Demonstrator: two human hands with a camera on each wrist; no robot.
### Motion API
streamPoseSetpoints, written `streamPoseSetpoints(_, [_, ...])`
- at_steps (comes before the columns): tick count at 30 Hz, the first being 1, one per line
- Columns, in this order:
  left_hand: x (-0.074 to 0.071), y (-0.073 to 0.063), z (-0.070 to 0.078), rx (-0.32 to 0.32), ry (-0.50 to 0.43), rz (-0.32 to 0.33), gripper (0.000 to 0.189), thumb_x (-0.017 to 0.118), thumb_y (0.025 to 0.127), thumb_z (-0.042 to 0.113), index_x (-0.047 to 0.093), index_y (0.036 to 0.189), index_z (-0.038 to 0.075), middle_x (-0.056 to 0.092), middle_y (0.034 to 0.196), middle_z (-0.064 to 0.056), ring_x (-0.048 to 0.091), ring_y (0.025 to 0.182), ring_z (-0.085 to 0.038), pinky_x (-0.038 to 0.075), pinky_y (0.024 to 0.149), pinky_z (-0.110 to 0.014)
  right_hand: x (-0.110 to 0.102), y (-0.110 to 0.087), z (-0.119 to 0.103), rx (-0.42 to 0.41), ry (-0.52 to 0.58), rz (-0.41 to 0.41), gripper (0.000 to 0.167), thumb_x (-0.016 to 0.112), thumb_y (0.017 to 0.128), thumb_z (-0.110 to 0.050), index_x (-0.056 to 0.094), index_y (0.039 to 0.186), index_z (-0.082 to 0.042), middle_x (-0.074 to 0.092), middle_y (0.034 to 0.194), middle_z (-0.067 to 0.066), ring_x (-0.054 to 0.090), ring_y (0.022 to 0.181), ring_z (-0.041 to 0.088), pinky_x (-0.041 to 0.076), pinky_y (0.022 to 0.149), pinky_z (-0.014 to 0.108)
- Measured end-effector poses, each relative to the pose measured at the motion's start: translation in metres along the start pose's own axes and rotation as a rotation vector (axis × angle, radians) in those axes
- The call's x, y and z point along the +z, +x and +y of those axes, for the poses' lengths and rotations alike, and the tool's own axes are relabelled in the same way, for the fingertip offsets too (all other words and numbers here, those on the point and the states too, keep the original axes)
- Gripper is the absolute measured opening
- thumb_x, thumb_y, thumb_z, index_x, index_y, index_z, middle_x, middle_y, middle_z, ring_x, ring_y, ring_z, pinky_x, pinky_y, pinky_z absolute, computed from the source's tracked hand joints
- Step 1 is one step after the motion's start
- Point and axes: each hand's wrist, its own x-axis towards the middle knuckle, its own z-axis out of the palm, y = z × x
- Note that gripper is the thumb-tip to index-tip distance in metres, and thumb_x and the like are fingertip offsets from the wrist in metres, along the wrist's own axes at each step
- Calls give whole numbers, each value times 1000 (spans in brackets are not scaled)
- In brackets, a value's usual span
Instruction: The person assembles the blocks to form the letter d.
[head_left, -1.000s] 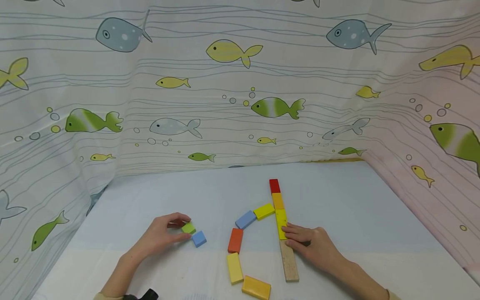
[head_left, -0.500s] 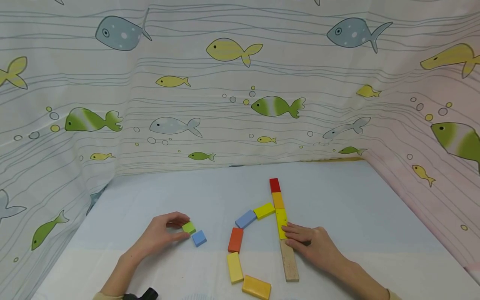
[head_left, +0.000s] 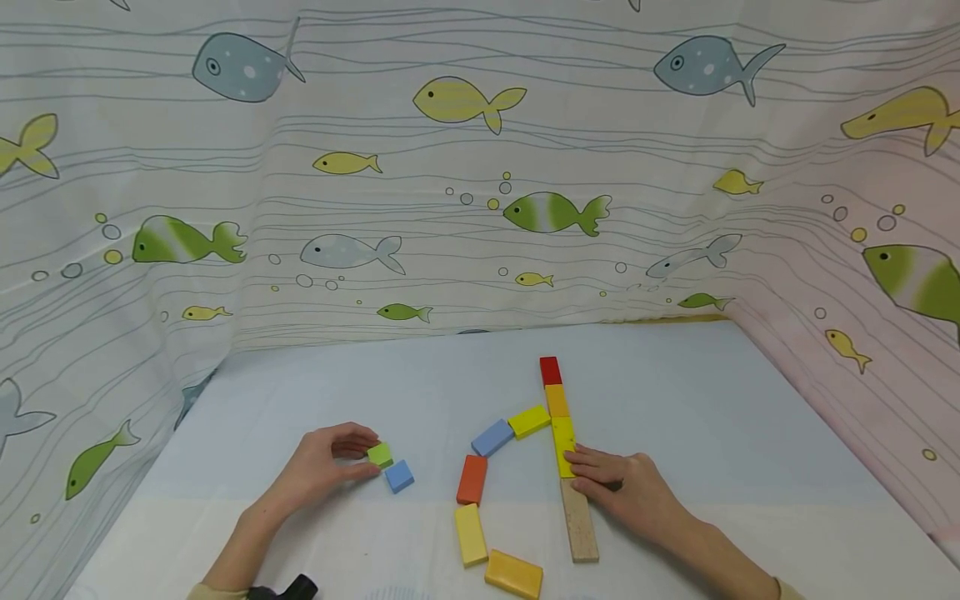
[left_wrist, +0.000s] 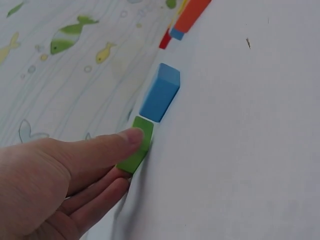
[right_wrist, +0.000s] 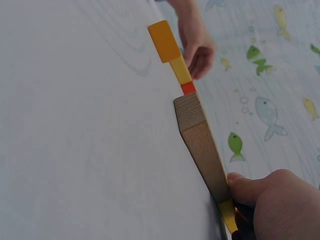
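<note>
In the head view, my left hand (head_left: 326, 462) has its thumb and fingertips on two sides of a small green block (head_left: 380, 454). A blue block (head_left: 400, 477) lies close beside the green one. The left wrist view shows the thumb over the green block (left_wrist: 144, 142), with the blue block (left_wrist: 161, 95) just beyond. My right hand (head_left: 641, 496) rests its fingertips on the right edge of a long yellow block (head_left: 562, 433). Its thumb is where that block meets a plain wooden block (head_left: 581, 529), which shows large in the right wrist view.
A red block (head_left: 551, 371) and an orange block (head_left: 557, 400) continue the straight row at its far end. Left of it curve a yellow block (head_left: 529, 422), a blue one (head_left: 492, 437), a red-orange one (head_left: 472, 479), a pale yellow one (head_left: 471, 536) and an orange-yellow one (head_left: 513, 573).
The green block sits very slightly farther right, with a little more of it showing past my left fingertips. My right hand and the other blocks stay where they were.
</note>
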Motion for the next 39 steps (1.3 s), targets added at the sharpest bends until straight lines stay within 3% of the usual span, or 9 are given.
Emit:
streamPoseSetpoints(12, [8,2,2,13,2,76,34,85,80,24,72,110,14,74,108,-1,72,99,-18,58,87,-30,1,0,2,-19,4,14,26,77,87,-26,78,110,-14,73,118,-5,68,114,18,59,89,42])
streamPoseSetpoints(21, [17,-3,17,28,-49,123,35,86,78,29,72,108,18,74,106,3,72,99,-18,59,87,-31,0,-1,2,-2,5,0,26,76,88,-28,78,111,-14,72,119,-6,67,115,18,58,90,42])
streamPoseSetpoints(25, [25,-5,26,89,-69,116,32,86,79,29,73,107,20,75,105,5,72,98,-17,59,87,-32,0,0,2,8,7,-6,26,76,88,-28,78,111,-14,72,119,-7,67,116,18,58,91,42])
streamPoseSetpoints(31, [44,-7,44,231,-42,100,29,84,81,29,72,107,24,74,102,13,72,94,-15,60,86,-36,-1,0,3,4,12,-7,27,75,89,-29,77,112,-15,71,120,-7,66,116,17,58,91,43])
streamPoseSetpoints(39, [76,-18,80,407,-88,-3,28,83,83,29,72,108,24,72,102,18,69,93,-7,60,85,-36,0,-1,4,-12,16,1,28,75,89,-30,77,112,-14,72,119,-6,67,115,17,58,91,43])
